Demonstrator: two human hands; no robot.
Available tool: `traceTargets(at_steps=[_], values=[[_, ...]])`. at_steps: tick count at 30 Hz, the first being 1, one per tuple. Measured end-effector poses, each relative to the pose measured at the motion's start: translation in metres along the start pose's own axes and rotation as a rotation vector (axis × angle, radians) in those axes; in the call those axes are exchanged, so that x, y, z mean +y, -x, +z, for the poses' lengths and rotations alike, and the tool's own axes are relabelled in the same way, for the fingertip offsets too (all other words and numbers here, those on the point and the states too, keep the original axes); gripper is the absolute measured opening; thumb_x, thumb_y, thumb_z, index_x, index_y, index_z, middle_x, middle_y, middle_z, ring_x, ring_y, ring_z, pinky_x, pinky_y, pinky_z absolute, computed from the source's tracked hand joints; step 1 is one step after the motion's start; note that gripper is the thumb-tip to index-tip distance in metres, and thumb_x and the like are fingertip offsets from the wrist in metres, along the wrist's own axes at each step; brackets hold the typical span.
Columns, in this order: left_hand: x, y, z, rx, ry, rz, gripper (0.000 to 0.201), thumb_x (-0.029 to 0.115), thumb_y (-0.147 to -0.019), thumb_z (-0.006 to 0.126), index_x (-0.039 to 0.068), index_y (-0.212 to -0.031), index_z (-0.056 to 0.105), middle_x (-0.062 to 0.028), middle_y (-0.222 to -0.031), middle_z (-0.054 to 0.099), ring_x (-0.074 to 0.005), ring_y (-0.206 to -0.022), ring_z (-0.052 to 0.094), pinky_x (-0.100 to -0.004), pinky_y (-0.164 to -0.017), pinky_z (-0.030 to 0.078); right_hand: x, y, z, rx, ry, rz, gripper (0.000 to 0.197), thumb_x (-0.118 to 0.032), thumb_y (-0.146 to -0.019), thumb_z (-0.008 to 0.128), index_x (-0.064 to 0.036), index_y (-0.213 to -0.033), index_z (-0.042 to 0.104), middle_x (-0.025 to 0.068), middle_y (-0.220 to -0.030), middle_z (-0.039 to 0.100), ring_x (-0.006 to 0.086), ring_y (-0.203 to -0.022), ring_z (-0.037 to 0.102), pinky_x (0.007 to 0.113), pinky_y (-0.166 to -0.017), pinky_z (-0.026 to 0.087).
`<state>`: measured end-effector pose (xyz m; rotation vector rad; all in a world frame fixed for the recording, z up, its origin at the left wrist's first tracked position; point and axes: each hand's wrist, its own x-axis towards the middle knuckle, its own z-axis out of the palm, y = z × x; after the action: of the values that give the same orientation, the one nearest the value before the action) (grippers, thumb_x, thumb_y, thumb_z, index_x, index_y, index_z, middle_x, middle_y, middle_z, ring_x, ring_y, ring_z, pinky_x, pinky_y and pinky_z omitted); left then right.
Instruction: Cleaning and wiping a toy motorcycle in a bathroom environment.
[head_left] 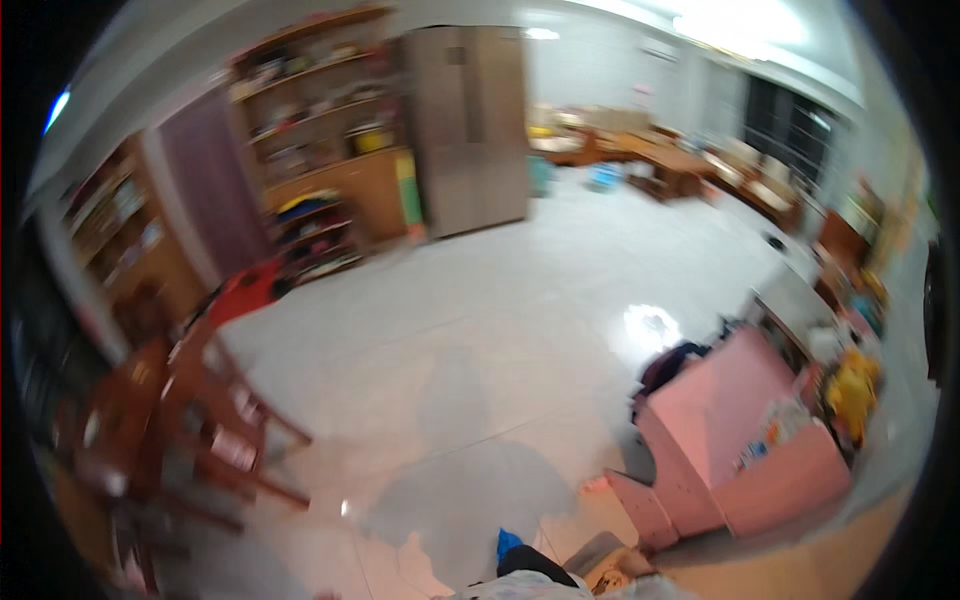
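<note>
I see neither of my hands in frame. Nearest, at lower right, stands a pink boxy cabinet (735,420) on the pale tiled floor (480,330); probably heavy and rigid, best gripped by its edges.

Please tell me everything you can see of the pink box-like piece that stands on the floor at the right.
The pink box-like piece looks like an open cabinet or large box with flat, smooth panels and a lower step at its front. It stands on the pale tiled floor. Small colourful items lie in it, and dark cloth rests against its far side. The picture is blurred, so the material is unclear.
</note>
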<state>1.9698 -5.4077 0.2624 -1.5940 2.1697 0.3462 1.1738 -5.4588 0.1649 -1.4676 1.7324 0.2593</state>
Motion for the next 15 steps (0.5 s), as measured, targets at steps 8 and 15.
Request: traceTargets(at_steps=[8, 15], values=[[-0.111, -0.264, -0.187, -0.002, 0.253, 0.026, 0.039, 0.021, -0.083, 0.051, 0.01, -0.121, 0.055, -0.0141, -0.109, 0.056, -0.0307, -0.095, 0.052, -0.0411, -0.078, 0.043, -0.206, -0.054, -0.177, 0.341, -0.255, 0.01, 0.034, -0.028, -0.08, 0.055, -0.0042, -0.1, 0.067, 0.02, -0.098, 0.065, 0.0356, -0.093, 0.062, 0.044, -0.083, 0.048], [-0.153, -0.368, -0.224, -0.059, 0.679, -0.233, 0.043, 0.017, -0.081, 0.051, 0.008, -0.123, 0.052, -0.0114, -0.1, 0.055, -0.0245, -0.081, 0.052, -0.0363, -0.064, 0.043, -0.193, -0.089, -0.169, 0.519, -0.402, 0.11, 0.033, -0.029, -0.08, 0.059, -0.0052, -0.101, 0.067, 0.0175, -0.096, 0.067, 0.0323, -0.087, 0.064, 0.039, -0.079, 0.05]])
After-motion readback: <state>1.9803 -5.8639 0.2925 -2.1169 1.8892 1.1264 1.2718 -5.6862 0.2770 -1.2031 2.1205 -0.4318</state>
